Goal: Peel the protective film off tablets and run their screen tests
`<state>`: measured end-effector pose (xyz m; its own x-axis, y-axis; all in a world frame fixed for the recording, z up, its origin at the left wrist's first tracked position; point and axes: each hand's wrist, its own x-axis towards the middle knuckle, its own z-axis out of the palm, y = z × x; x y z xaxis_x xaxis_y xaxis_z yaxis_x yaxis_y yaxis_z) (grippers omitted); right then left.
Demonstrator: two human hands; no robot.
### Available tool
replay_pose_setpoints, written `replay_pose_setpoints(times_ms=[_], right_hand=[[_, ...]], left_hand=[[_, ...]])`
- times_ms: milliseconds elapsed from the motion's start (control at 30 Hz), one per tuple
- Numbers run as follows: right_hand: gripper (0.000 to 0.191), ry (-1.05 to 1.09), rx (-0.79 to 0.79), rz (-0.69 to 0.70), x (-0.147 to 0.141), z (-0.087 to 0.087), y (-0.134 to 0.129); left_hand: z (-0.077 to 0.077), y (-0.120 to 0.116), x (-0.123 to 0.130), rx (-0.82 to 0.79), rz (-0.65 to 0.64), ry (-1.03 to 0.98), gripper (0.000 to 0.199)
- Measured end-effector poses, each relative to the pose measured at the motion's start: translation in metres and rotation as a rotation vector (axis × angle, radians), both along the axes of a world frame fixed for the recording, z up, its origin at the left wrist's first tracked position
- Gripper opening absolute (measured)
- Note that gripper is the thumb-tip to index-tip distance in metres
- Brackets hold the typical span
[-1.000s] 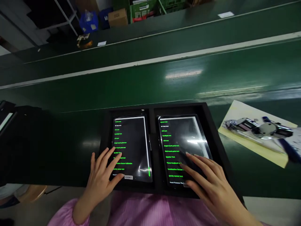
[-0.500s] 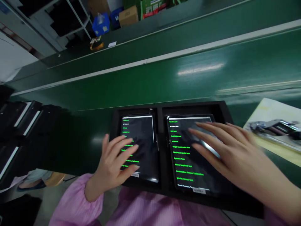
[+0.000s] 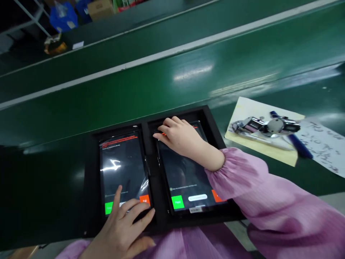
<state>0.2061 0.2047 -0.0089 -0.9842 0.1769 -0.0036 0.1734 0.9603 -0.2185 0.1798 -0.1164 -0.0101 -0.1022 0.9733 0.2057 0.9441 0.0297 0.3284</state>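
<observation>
- the left tablet (image 3: 124, 165) lies flat in the left compartment of a black tray (image 3: 155, 180); it is a thin, glossy rectangle, its dark screen catching jagged white glare.
- the right tablet (image 3: 185, 169) lies in the right compartment, equally smooth and dark, with a small white label at its lower edge.
- the tray is matte and straight-sided, a solid divider standing between the two compartments.
- the left hand (image 3: 118, 226) is over the lower part of the left tablet, fingers spread and clamped on nothing; whether a fingertip touches the glass i cannot tell.
- the right hand (image 3: 180, 138) is over the top of the right tablet, fingers loosely bent and apart at the tips, gripping nothing; contact is unclear.
- a pink sleeve (image 3: 248, 176), finely ribbed and gathered at the wrist, covers the right forearm.
- to the right, shiny rounded metal pieces (image 3: 275, 126) and a blue pen (image 3: 302, 145) lie on pale yellow paper (image 3: 285, 156), beside a handwritten sheet (image 3: 323, 144).
- beneath is a smooth green work surface (image 3: 161, 86) with soft reflections.
- both screens have changed from lists of green lines to red text above green and red square buttons.
- the right hand has moved up towards the tablet's top left; the left has dropped lower.
</observation>
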Motion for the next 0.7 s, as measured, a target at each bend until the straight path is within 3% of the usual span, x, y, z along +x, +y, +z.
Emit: replay_pose_setpoints(times_ms=[167, 267, 467, 567, 700], right_hand=[[0.053, 0.024, -0.014, -0.011, 0.0, -0.004, 0.002], [0.049, 0.064, -0.023, 0.0, 0.0, -0.008, 0.004], [0.054, 0.223, 0.018, 0.063, 0.002, -0.027, 0.012], [0.063, 0.302, 0.052, 0.099, 0.0, -0.037, 0.016], [0.065, 0.352, 0.067, 0.132, -0.003, -0.042, 0.019]], left_hand=[[0.006, 0.011, -0.012, -0.008, -0.059, 0.002, 0.042], [0.005, 0.013, -0.01, 0.009, -0.027, 0.027, 0.04], [0.01, 0.011, -0.012, 0.001, -0.024, 0.061, 0.038], [0.015, 0.024, -0.051, 0.043, 0.058, 0.028, 0.027], [0.012, 0.067, -0.121, 0.044, 0.399, -0.013, 0.025]])
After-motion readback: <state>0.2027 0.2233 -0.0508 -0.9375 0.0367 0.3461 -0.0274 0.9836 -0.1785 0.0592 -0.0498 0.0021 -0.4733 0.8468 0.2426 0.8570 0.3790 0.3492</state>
